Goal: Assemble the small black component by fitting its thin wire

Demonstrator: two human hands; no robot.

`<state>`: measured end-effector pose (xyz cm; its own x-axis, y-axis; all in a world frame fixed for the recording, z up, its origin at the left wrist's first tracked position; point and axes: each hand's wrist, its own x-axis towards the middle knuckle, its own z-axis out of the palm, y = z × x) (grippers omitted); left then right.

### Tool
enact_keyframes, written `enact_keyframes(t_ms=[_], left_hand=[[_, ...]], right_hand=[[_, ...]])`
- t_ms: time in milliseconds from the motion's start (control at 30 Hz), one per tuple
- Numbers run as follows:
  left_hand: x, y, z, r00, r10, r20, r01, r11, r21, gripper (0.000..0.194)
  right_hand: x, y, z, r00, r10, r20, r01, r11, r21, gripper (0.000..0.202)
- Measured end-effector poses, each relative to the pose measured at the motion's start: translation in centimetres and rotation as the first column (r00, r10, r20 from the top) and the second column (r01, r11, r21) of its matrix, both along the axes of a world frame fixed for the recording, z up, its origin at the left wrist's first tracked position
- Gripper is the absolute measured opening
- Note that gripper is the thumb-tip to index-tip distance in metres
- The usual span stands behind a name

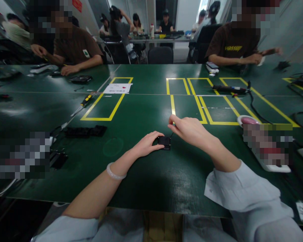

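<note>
A small black box-shaped part (164,142) lies on the green table (141,181) in front of me. My left hand (149,143) grips its left side, thumb on the near edge and fingers on the far edge. Just up and to the right, my right hand (185,128) is closed in a pinch. A thin dark piece runs from its fingertips down to the part's right corner; it is too small to name.
Black strips (86,131) lie to the left, with a yellow-black screwdriver (86,99) beyond. A paper (118,88) and a black corded tool (229,89) lie farther back. A white tray (272,167) stands right. People sit across the table.
</note>
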<state>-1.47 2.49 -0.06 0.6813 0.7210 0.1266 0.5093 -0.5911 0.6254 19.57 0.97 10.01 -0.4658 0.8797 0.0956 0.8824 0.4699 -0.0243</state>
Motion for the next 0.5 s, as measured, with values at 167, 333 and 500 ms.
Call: enact_keyframes(t_ms=[167, 333, 500], left_hand=[[-0.02, -0.02, 0.04, 1.000, 0.001, 0.005, -0.001, 1.000, 0.000, 0.035], [-0.04, 0.01, 0.01, 1.000, -0.005, -0.002, 0.005, 1.000, 0.004, 0.038], [-0.05, 0.04, -0.05, 1.000, -0.005, -0.002, 0.005, 1.000, 0.005, 0.038]], right_hand=[[0.19, 0.11, -0.10, 0.999, 0.032, -0.023, -0.032, 0.999, 0.000, 0.024], [0.33, -0.02, -0.17, 0.996, 0.054, -0.072, -0.054, 0.998, -0.008, 0.023], [0.28, -0.16, -0.06, 0.994, 0.059, -0.091, -0.060, 0.998, -0.015, 0.024]])
